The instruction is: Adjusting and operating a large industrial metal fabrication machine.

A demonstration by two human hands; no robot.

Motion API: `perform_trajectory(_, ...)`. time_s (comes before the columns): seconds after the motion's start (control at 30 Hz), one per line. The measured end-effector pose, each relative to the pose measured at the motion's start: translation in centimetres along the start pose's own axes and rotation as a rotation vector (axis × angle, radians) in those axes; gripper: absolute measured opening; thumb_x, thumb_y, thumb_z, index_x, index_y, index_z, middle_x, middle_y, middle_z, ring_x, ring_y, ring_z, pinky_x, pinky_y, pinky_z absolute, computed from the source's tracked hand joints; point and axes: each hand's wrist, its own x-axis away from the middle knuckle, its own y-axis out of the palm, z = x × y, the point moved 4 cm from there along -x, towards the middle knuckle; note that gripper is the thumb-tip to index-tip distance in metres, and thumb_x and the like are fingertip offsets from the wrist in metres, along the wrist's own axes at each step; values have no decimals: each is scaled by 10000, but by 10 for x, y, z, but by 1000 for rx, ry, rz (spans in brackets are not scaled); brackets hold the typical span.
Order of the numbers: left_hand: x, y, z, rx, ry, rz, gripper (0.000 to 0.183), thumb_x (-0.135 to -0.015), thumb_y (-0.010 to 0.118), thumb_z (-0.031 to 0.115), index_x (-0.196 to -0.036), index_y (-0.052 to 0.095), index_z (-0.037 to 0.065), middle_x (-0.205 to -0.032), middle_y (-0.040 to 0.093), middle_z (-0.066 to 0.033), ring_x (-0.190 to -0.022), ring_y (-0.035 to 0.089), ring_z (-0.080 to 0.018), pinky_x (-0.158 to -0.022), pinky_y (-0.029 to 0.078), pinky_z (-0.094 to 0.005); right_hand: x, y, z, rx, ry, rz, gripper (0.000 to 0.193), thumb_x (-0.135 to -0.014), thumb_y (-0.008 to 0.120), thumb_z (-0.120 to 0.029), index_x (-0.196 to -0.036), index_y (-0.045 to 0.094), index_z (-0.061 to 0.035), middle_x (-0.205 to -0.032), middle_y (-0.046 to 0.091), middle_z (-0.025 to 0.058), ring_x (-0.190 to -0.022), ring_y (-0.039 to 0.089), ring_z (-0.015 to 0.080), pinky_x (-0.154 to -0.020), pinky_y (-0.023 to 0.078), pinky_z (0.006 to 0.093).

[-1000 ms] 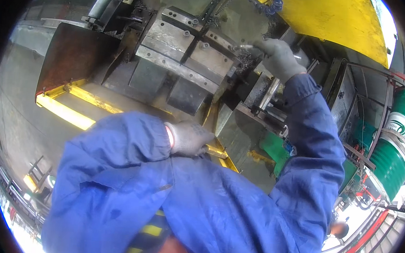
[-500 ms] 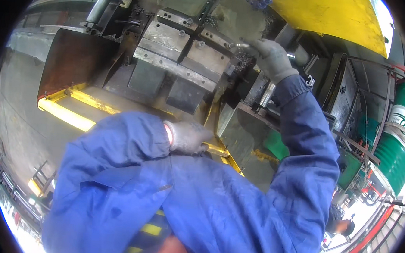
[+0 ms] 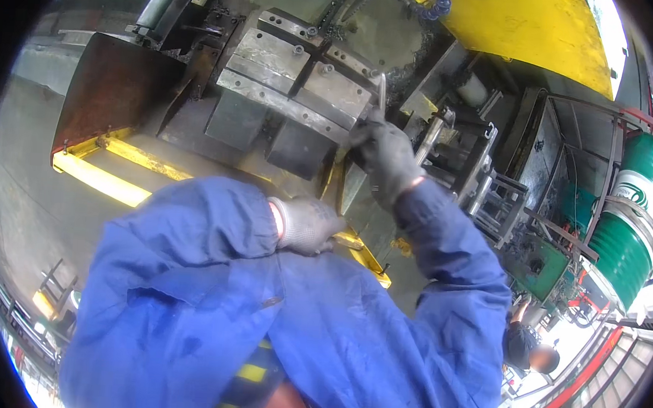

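My right hand [image 3: 389,157], in a grey glove, is closed around a slim metal wrench [image 3: 382,94]. The wrench's far end reaches the bolt [image 3: 374,74] at the right corner of the steel die block [image 3: 331,96]. A second steel block [image 3: 270,55] sits to its left, with more bolts along both. Close to my belly, my left hand [image 3: 310,225], also gloved, has its fingers curled in. It overlaps the yellow rail [image 3: 364,260]; whether it grips the rail or something else is hidden.
A rusty brown plate [image 3: 116,98] stands at left above the yellow frame. Metal rods and brackets [image 3: 467,164] jut out on the right, below a yellow panel [image 3: 535,33]. Green drums [image 3: 623,237] stand far right. Another person [image 3: 523,343] is at the lower right.
My right hand has swung down and left, toward me, turning the wrench from sideways to roughly upright in the picture. My left hand has hardly moved.
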Motion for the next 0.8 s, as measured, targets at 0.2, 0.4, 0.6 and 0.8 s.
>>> perform_trajectory(0.2,5,-3,8,-26,-2,-45,401,-874,576,260,-1219,549,58,-1034,680,-177,-929,647,-382,-801,507,-438,-5,46,-97,-849,565,49,417,-999,409,-288,-1005,615,75,-885,677,206,-724,665,295,-667,556,372)
perform_trajectory(0.4,7,-4,12,-15,9,-19,399,-874,577,279,-1207,564,59,-1032,685,-169,-911,650,-373,-785,511,-430,-40,63,-115,-1054,461,75,355,-1000,417,-259,-995,578,57,-900,677,219,-680,669,297,-605,568,372)
perform_trajectory(0.6,6,-5,9,-96,-15,-22,327,-865,550,251,-1097,637,37,-1047,689,-164,-918,659,-335,-806,513,-406,-88,84,-121,-1537,365,174,315,-991,426,-233,-1027,568,46,-859,673,213,-638,651,301,-569,563,383)
perform_trajectory(0.8,1,-7,3,-202,-27,-129,339,-864,566,265,-1107,634,40,-1065,687,-161,-914,659,-329,-795,513,-397,-81,88,-124,-1473,242,137,334,-1014,436,-281,-1093,553,21,-942,660,228,-807,678,290,-654,584,380)
